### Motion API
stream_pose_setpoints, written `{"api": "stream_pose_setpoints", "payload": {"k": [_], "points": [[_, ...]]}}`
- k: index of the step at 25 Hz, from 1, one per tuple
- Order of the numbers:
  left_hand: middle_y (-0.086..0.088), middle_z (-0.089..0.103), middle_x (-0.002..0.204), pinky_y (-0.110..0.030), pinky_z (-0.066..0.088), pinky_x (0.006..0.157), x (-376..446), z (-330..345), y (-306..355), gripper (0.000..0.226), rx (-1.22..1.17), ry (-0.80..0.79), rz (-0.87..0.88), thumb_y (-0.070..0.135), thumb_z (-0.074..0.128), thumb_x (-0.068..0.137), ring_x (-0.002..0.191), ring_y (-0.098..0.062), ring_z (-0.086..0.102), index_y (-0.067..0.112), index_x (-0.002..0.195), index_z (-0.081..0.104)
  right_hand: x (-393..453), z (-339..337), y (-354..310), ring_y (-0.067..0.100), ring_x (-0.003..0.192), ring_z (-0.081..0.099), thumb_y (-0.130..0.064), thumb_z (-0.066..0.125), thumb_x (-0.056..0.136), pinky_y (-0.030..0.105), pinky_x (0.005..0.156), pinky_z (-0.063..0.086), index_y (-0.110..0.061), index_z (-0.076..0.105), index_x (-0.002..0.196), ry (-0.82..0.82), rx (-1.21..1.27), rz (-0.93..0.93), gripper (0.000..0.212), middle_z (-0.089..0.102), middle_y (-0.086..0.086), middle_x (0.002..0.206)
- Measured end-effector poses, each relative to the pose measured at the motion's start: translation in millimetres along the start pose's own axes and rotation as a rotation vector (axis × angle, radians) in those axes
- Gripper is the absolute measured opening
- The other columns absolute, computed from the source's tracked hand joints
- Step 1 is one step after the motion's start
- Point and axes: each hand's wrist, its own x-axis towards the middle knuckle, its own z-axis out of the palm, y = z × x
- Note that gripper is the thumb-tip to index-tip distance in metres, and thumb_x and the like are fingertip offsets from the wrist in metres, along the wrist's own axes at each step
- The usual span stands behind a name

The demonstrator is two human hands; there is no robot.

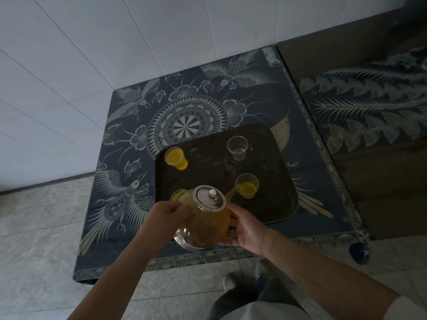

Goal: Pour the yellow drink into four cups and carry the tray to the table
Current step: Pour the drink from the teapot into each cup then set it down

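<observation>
A glass teapot (203, 218) of yellow drink with a steel lid is tilted to the right over a dark tray (277, 204). My left hand (166, 218) grips its handle side and my right hand (245, 229) cups its body from the right. Yellow drink runs from the spout into the near right cup (247, 186), which is partly filled. The far left cup (176, 158) is full of yellow drink. The far right cup (237, 148) is clear and holds no drink. A fourth cup (176, 195) peeks out behind the teapot, mostly hidden.
The tray lies on a low dark blue table (184, 107) patterned with birds and flowers. A second patterned table (369, 107) adjoins on the right. A white tiled wall stands behind, grey floor tiles lie to the left, and my legs are below.
</observation>
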Motion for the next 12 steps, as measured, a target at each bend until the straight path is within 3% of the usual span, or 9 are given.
{"api": "stream_pose_setpoints", "payload": {"k": [2, 6, 12], "points": [[-0.005, 0.055, 0.057, -0.027, 0.040, 0.062, -0.6, 0.0, 0.7, 0.035, 0.000, -0.003, 0.000, 0.023, 0.063, 0.091, 0.057, -0.012, 0.050, -0.001, 0.065, 0.064, 0.7, -0.2, -0.1, 0.042, 0.117, 0.063, -0.059, 0.061, 0.089, 0.053, 0.097, 0.055, -0.018, 0.063, 0.131, 0.003, 0.003, 0.006, 0.059, 0.067, 0.016, 0.129], [-0.003, 0.055, 0.056, -0.028, 0.041, 0.063, 0.2, -1.8, 1.2, 0.034, 0.020, -0.012, 0.000, 0.023, 0.062, 0.091, 0.057, -0.013, 0.051, 0.006, 0.062, 0.063, 1.0, 0.6, -0.6, 0.043, 0.118, 0.063, -0.059, 0.062, 0.088, 0.052, 0.095, 0.056, -0.019, 0.062, 0.132, -0.010, 0.005, 0.010, 0.059, 0.067, 0.016, 0.130], [-0.004, 0.056, 0.057, -0.029, 0.041, 0.063, 2.3, -3.8, 1.2, 0.036, 0.047, -0.016, 0.003, 0.025, 0.062, 0.091, 0.058, -0.015, 0.051, 0.001, 0.065, 0.063, 3.5, 0.2, 0.7, 0.043, 0.118, 0.062, -0.059, 0.062, 0.088, 0.054, 0.098, 0.054, -0.021, 0.062, 0.132, -0.020, 0.009, 0.008, 0.058, 0.067, 0.015, 0.130]]}}
